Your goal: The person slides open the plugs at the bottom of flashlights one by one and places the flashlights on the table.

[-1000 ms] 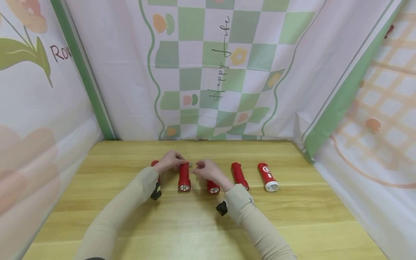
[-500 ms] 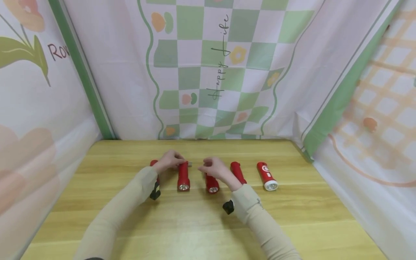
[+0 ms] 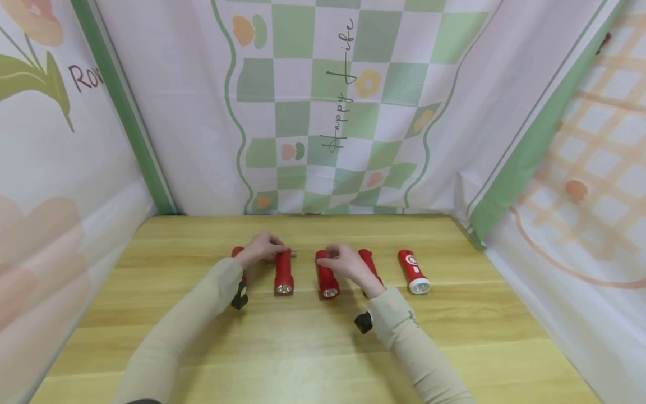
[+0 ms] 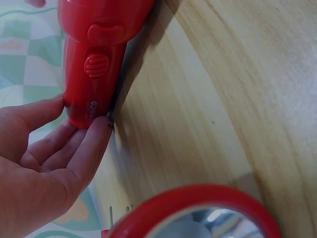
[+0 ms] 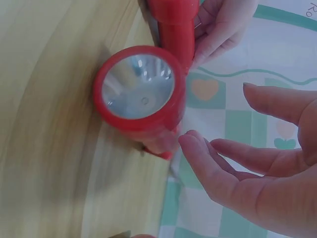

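In the head view my left hand holds the tail end of a red flashlight, whose lens faces me. Silver plug pins stick out at its tail. Seen from the left wrist, thumb and fingers pinch the flashlight on both sides of its tail, below a ribbed switch. My right hand hovers by the tail of the red flashlight to its right. In the right wrist view, thumb and fingers are spread apart with nothing between them, close to that flashlight.
Another red flashlight lies at the left, mostly hidden by my left hand and wrist. Right of my right hand lie a red flashlight, partly covered, and a red one with a white head. Patterned cloth hangs behind the wooden table.
My right hand has moved right, from beside the plug pins on the held flashlight to the tail of the neighbouring flashlight. My left hand has kept its hold.
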Available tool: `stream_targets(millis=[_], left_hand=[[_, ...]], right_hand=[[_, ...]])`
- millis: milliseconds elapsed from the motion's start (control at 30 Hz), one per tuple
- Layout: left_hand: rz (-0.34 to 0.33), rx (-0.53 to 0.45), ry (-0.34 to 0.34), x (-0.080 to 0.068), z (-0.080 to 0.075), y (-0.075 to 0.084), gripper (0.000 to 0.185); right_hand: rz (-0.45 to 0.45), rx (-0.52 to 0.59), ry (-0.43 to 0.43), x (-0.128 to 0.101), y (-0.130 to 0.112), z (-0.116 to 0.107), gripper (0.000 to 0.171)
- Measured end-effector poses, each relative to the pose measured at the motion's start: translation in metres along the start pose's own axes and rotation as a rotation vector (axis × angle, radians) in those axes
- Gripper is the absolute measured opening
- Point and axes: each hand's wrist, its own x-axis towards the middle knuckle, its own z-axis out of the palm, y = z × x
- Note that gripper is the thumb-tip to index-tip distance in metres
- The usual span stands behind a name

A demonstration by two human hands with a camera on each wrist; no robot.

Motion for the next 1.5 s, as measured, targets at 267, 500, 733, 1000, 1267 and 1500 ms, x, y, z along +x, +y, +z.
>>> stream_targets(millis=[267, 500, 733, 1000, 1267, 1500], left_hand=[[0.003, -0.008, 0.003, -0.003, 0.0, 0.002, 0.03], [0.001, -0.015, 0.003, -0.001, 0.0, 0.001, 0.03], [0.004, -0.01, 0.012, -0.001, 0.0, 0.0, 0.029], [-0.002, 0.002, 0.017, 0.0, 0.001, -0.001, 0.029], [-0.01, 0.015, 0.015, 0.0, 0.002, -0.002, 0.029], [-0.005, 0.009, 0.015, -0.001, 0.001, -0.001, 0.029]], right_hand=[[0.004, -0.016, 0.033, -0.003, 0.008, -0.002, 0.052], [0.054, -0.007, 0.014, -0.005, 0.014, -0.001, 0.055], [0.085, 0.012, -0.005, -0.006, 0.022, 0.004, 0.058], [0.082, -0.031, -0.008, -0.008, 0.024, 0.006, 0.06], [0.075, -0.019, -0.002, -0.011, 0.026, 0.009, 0.064], [0.043, -0.031, -0.003, -0.013, 0.027, 0.012, 0.06]])
